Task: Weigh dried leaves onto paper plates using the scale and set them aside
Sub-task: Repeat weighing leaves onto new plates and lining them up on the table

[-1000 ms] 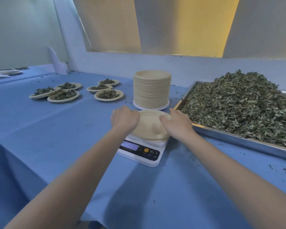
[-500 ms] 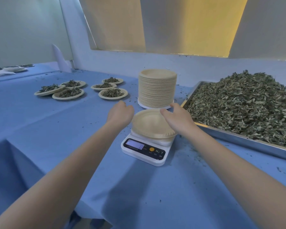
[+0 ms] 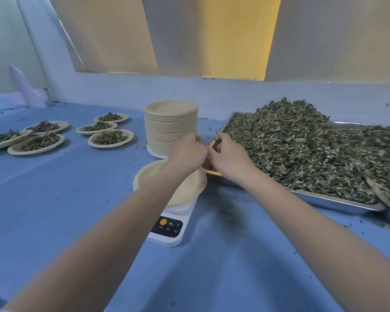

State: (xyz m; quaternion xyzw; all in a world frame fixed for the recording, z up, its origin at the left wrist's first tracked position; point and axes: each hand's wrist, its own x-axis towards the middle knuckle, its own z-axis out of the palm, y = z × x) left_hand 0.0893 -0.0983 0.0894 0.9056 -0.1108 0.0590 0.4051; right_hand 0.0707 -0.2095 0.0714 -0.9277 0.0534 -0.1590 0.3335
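- The blue table [image 3: 54,210] fills the near part of the view, and both bare arms reach across it from the near edge.
- A white scale [image 3: 169,228] sits in the middle of the table. The left arm covers its screen. An orange button and the letters "M/T" can be read; the tiny words under them are too small.
- An empty paper plate [image 3: 189,188] lies on the scale, and the left arm hides part of it.
- The left hand [image 3: 186,154] and right hand [image 3: 229,158] meet just past the plate, at the near left corner of the metal tray [image 3: 324,200].
- The fingers of both hands are curled. Something dark shows at the right hand's fingertips, but I cannot tell what either hand holds.
- The dried leaves [image 3: 302,149] are heaped high in the tray on the right. The right edge of the view is blurry there.
- A tall stack of plates [image 3: 171,129] stands behind the hands.
- Six filled plates [image 3: 110,138] sit toward the far left of the table; one is cut off by the left edge.
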